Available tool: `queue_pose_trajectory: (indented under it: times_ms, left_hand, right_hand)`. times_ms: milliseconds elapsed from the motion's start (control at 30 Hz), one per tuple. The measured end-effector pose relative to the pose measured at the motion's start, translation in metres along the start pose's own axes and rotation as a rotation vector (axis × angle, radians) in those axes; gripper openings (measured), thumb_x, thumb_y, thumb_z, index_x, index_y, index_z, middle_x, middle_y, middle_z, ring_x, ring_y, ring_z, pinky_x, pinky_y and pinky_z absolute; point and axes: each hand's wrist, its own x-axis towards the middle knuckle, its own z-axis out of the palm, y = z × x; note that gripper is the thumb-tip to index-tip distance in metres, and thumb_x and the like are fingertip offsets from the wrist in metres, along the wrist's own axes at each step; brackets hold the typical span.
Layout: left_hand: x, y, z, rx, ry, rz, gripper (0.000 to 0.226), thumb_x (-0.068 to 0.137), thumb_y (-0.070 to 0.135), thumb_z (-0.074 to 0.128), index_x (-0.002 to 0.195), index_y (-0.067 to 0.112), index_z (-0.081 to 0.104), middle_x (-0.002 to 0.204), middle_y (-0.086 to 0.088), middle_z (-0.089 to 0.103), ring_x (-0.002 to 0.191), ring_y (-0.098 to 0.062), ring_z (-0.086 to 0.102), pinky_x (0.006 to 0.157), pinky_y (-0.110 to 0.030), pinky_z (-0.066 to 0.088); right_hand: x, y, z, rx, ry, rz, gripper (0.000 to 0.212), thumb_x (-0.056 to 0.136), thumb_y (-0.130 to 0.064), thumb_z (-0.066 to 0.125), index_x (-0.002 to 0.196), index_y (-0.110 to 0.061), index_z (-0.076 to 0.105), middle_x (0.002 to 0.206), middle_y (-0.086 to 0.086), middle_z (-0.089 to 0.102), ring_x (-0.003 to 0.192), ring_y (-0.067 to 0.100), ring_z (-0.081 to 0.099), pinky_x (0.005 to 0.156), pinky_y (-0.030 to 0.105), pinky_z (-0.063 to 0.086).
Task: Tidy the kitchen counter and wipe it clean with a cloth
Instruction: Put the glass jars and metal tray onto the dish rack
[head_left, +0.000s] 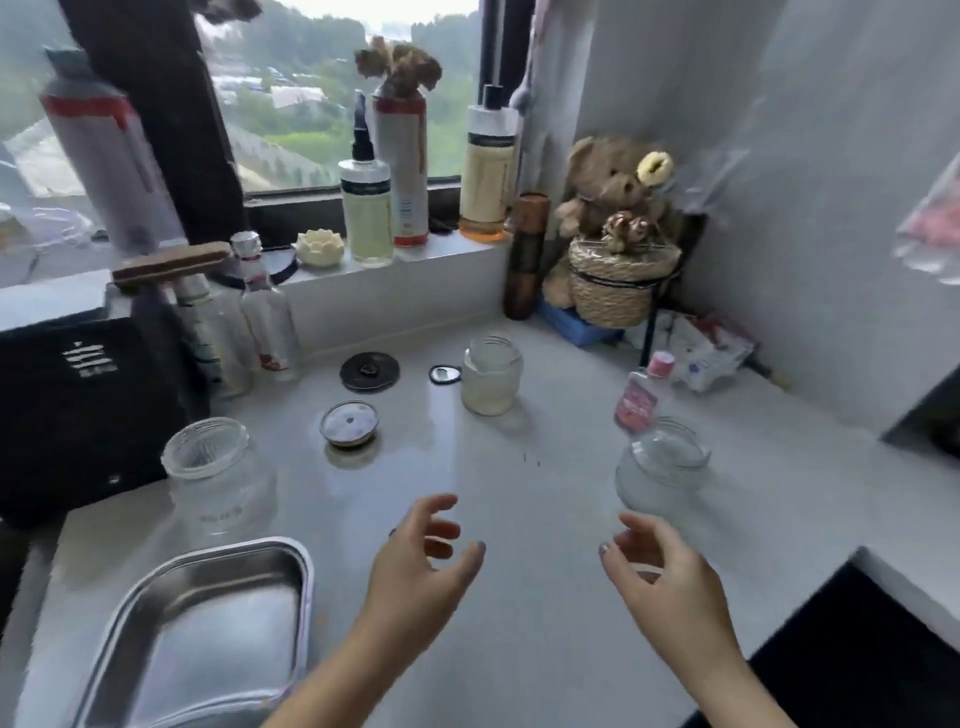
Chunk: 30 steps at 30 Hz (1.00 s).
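Observation:
The pale grey counter (545, 597) carries three open glass jars: one at the left (215, 475), one in the middle holding a little cloudy liquid (491, 375), and one at the right (662, 470). Two round lids lie between them, a dark one (370, 371) and a silvery one (348, 423). A small pink-capped bottle (641, 395) stands behind the right jar. My left hand (421, 561) and my right hand (660, 566) hover above the counter's front, fingers apart, holding nothing. The right hand is just in front of the right jar. No cloth is in view.
A steel tray (156, 691) sits at the front left beside a black box (88, 410). Tall bottles (366, 208) line the window sill. A teddy bear on a woven basket (618, 291) fills the back right corner, with a small mirror (445, 373) on the counter.

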Motion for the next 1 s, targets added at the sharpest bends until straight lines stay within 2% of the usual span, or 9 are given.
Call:
queue_pose_trajectory:
  times_ms: [167,333,467,633,733,833,933,1000]
  left_hand:
    - [0.016,0.008,0.095,0.036,-0.194,-0.006,0.058,0.072,0.028,0.070,0.123,0.033,0.041,0.110,0.008,0.053,0.102,-0.011,0.050,0.084,-0.024,0.037]
    - [0.030,0.011,0.136,0.079,-0.223,-0.039,0.066,0.071,0.029,0.070,0.127,0.036,0.035,0.115,0.010,0.049,0.111,-0.011,0.044,0.089,-0.023,0.034]
    - [0.032,0.001,0.127,0.140,-0.139,-0.056,0.066,0.071,0.030,0.070,0.125,0.040,0.034,0.115,0.013,0.049,0.111,-0.009,0.044,0.088,-0.022,0.034]
    - [0.023,-0.008,0.099,0.180,-0.018,-0.082,0.071,0.069,0.029,0.073,0.124,0.044,0.031,0.119,0.016,0.047,0.116,-0.010,0.041,0.091,-0.022,0.032]
    - [0.014,-0.006,0.078,0.204,0.033,-0.064,0.079,0.058,0.041,0.071,0.118,0.053,0.021,0.120,0.023,0.041,0.118,-0.005,0.036,0.095,-0.022,0.030]
    - [0.004,-0.002,0.047,0.197,0.095,-0.065,0.089,0.049,0.049,0.067,0.118,0.057,0.011,0.130,0.022,0.036,0.124,-0.003,0.031,0.103,-0.025,0.030]
    - [-0.011,-0.002,0.007,0.129,0.200,-0.091,0.102,0.041,0.051,0.073,0.123,0.056,0.014,0.137,0.021,0.034,0.130,-0.003,0.030,0.109,-0.033,0.032]
    - [-0.025,-0.005,-0.021,0.043,0.296,-0.098,0.106,0.036,0.050,0.078,0.125,0.057,0.021,0.136,0.024,0.038,0.126,0.002,0.037,0.106,-0.026,0.036]
  right_hand:
    - [0.032,0.042,-0.049,-0.115,0.159,0.095,0.045,0.072,-0.015,0.073,0.114,-0.012,0.056,0.103,0.007,0.060,0.102,0.023,0.057,0.085,0.032,0.045]
    - [0.088,0.063,-0.048,-0.105,0.090,0.080,0.084,0.065,-0.017,0.078,0.135,-0.010,0.033,0.134,0.014,0.044,0.126,0.026,0.040,0.105,0.034,0.032]
    - [0.120,0.067,-0.022,-0.054,0.056,0.022,0.103,0.054,-0.017,0.086,0.139,-0.012,0.026,0.140,0.014,0.039,0.129,0.028,0.036,0.102,0.029,0.031]
    - [0.120,0.058,-0.005,-0.015,0.101,0.006,0.099,0.045,-0.018,0.090,0.130,-0.011,0.039,0.130,0.015,0.051,0.120,0.031,0.048,0.096,0.037,0.040]
    - [0.098,0.033,0.018,0.046,-0.055,-0.106,0.099,0.043,-0.022,0.089,0.129,-0.015,0.040,0.129,0.007,0.052,0.120,0.024,0.048,0.099,0.031,0.038]
    - [0.068,-0.010,0.046,0.160,-0.269,-0.194,0.099,0.042,-0.031,0.088,0.127,-0.025,0.039,0.123,-0.006,0.052,0.116,0.012,0.048,0.093,0.021,0.036]
    - [0.036,-0.056,0.073,0.284,-0.468,-0.224,0.091,0.035,-0.046,0.082,0.115,-0.048,0.037,0.115,-0.022,0.055,0.107,-0.004,0.052,0.084,0.011,0.039]
    - [0.013,-0.084,0.091,0.345,-0.574,-0.235,0.083,0.030,-0.051,0.077,0.104,-0.057,0.038,0.105,-0.029,0.059,0.099,-0.014,0.054,0.076,0.006,0.042]
